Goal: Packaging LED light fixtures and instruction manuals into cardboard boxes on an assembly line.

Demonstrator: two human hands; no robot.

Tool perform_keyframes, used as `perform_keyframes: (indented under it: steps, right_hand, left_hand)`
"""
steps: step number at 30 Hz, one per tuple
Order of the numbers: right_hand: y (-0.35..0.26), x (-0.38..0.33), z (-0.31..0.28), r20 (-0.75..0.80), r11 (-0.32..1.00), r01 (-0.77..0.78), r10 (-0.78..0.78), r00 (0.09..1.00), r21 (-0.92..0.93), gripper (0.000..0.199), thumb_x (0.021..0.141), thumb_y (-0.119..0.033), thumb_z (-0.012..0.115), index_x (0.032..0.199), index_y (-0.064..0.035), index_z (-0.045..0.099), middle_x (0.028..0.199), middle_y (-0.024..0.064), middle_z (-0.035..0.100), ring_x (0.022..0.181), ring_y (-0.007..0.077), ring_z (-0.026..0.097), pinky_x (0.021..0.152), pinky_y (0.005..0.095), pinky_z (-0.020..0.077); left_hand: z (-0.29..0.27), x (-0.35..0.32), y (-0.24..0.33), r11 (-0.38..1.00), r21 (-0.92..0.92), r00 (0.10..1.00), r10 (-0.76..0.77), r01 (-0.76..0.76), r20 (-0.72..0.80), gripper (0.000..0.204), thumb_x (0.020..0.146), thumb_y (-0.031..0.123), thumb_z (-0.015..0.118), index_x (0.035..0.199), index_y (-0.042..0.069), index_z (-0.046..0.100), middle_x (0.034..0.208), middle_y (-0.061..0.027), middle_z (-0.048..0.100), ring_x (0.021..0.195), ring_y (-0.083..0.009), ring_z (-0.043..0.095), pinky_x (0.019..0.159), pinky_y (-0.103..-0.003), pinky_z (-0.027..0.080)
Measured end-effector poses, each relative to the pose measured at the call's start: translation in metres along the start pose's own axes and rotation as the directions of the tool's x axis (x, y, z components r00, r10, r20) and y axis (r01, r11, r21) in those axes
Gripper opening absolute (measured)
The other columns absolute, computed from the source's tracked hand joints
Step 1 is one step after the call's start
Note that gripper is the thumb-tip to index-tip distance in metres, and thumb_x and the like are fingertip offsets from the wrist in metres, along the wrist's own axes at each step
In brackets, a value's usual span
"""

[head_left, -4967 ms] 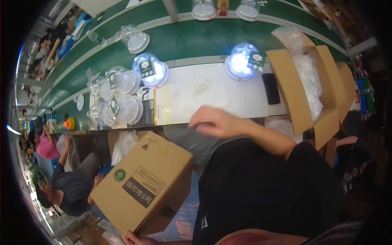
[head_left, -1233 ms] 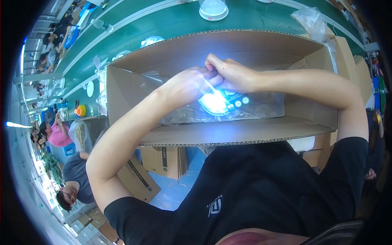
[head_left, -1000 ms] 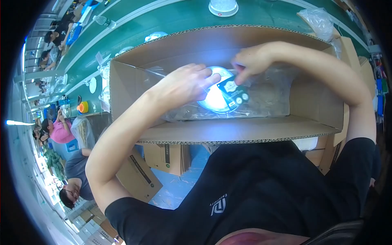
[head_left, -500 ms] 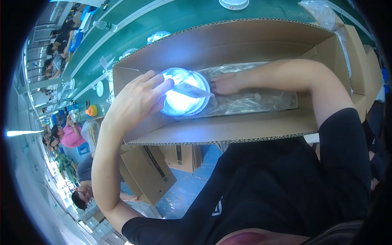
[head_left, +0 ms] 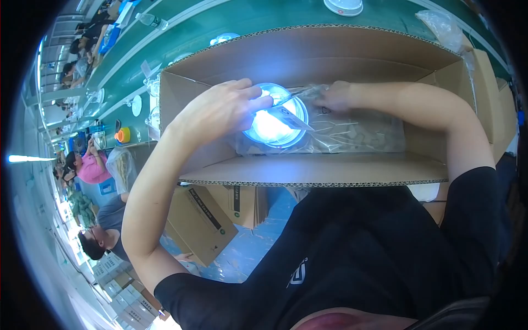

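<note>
A round, brightly glowing lamp (head_left: 270,127) with a small tag on it is inside an open cardboard box (head_left: 352,169). My left hand (head_left: 225,113) reaches over the box's left end, its fingers closed at the lamp's upper left rim. To the lamp's right, my right hand (head_left: 336,97) pinches the edge of a clear plastic bag (head_left: 363,132) and is slightly blurred. The bag lies wrinkled along the box's bottom and runs up toward the lamp. Glare hides the lamp's face and part of the left fingertips.
The box stands on a green workbench (head_left: 297,16). Beyond it are a white round lamp (head_left: 344,6) and a clear bag (head_left: 440,26). Flattened cartons (head_left: 201,225) lean below the box at the left. A clear bottle (head_left: 152,21) lies farther up the bench, and co-workers sit at the left.
The lamp and my left hand have shifted right within the box. My right hand has moved right and away from me, lifting the bag's edge. The whole view has shifted slightly.
</note>
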State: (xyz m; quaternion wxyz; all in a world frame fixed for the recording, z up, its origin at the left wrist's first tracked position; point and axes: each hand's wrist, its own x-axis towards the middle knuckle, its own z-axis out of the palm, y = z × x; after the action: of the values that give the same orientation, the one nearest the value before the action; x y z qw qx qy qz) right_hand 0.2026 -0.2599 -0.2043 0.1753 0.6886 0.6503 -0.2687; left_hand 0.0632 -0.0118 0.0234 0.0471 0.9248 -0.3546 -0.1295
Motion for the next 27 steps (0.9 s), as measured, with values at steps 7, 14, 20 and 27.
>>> perform_keyframes:
  steps: [7,14,20,27]
  right_hand:
    - [-0.014,-0.001,-0.001,0.286,0.958,0.039,0.046,0.957,-0.283,0.041,0.094,-0.031,0.058,0.132,-0.0160,0.062,0.137,0.0177,0.054,0.110,0.0336,0.066,0.087,0.0487,0.0536]
    - [-0.087,0.011,-0.003,-0.307,0.890,0.319,-0.220,0.926,0.325,0.055,0.092,-0.046,0.065,0.117,0.0022,0.059,0.106,0.0224,0.067,0.097,0.0419,0.066,0.087,0.0504,0.0537]
    - [-0.084,0.008,0.000,-0.065,0.747,0.388,-0.423,0.904,0.541,0.038,0.090,-0.023,0.065,0.121,-0.0015,0.056,0.096,0.0235,0.068,0.095,0.0436,0.065,0.083,0.0517,0.0522]
    - [-0.066,-0.001,0.020,-0.138,0.917,0.377,-0.359,0.923,0.135,0.043,0.090,-0.025,0.062,0.129,-0.0088,0.057,0.119,0.0191,0.063,0.118,0.0371,0.058,0.093,0.0489,0.0471]
  left_hand:
    - [0.006,-0.016,-0.008,0.998,0.022,0.998,-0.065,0.065,0.027,0.033,0.081,0.007,0.067,0.112,0.008,0.054,0.096,-0.0113,0.060,0.096,-0.0311,0.059,0.085,-0.042,0.051]
    - [0.015,-0.022,-0.018,0.991,0.038,0.991,-0.127,0.125,0.035,0.033,0.082,0.007,0.067,0.112,0.007,0.055,0.094,-0.0113,0.060,0.096,-0.0313,0.059,0.083,-0.043,0.051]
    - [0.018,-0.031,-0.020,0.986,0.076,0.987,-0.153,0.149,0.053,0.035,0.082,0.006,0.065,0.117,0.009,0.060,0.099,-0.0125,0.067,0.097,-0.0301,0.063,0.082,-0.041,0.056]
    - [0.026,-0.039,-0.022,0.990,0.069,0.990,-0.126,0.122,0.063,0.032,0.083,0.008,0.067,0.113,0.007,0.057,0.096,-0.0115,0.063,0.095,-0.0303,0.061,0.084,-0.043,0.053]
